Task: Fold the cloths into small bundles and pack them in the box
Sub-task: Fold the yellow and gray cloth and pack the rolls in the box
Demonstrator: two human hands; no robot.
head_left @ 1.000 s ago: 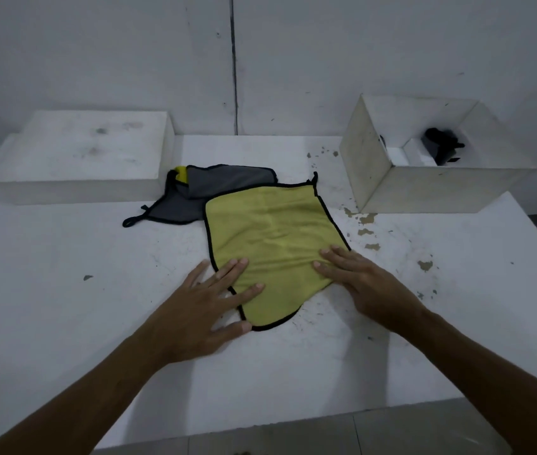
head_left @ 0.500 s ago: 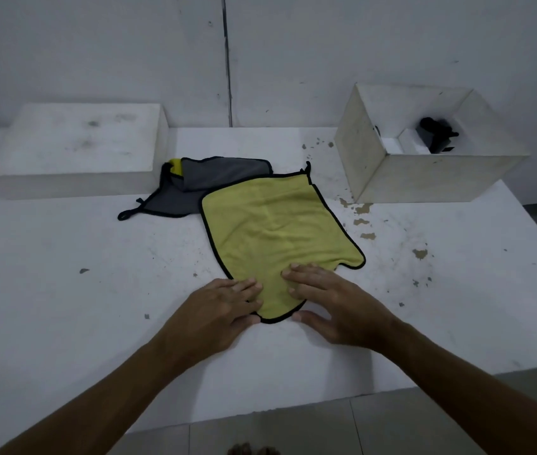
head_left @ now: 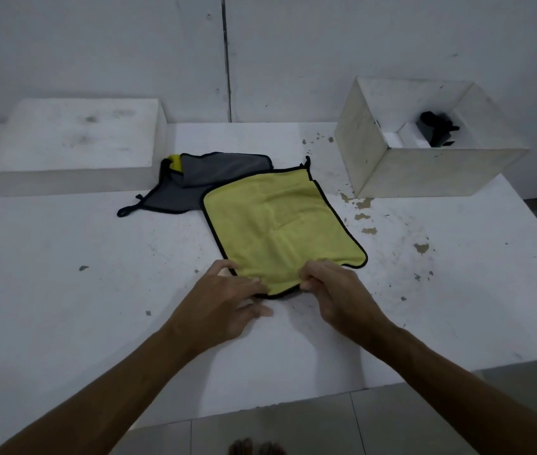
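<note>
A yellow cloth [head_left: 277, 224] with black trim lies spread flat in the middle of the white table [head_left: 63, 290]. My left hand [head_left: 224, 300] and my right hand [head_left: 336, 290] both pinch its near edge with curled fingers, close together. Behind it a grey cloth [head_left: 201, 182] lies crumpled, with a bit of yellow showing at its back left. At the back right stands the open white box [head_left: 424, 172], holding a dark bundle [head_left: 436, 128].
A closed white block [head_left: 70, 142] sits at the back left against the wall. Brown stains [head_left: 364, 218] mark the table near the box. The table's front edge runs just below my forearms, with floor tiles beyond.
My hands slid back from flat on the cloth to its near edge and curled to pinch it. The cloth's near right corner now lies spread out flat.
</note>
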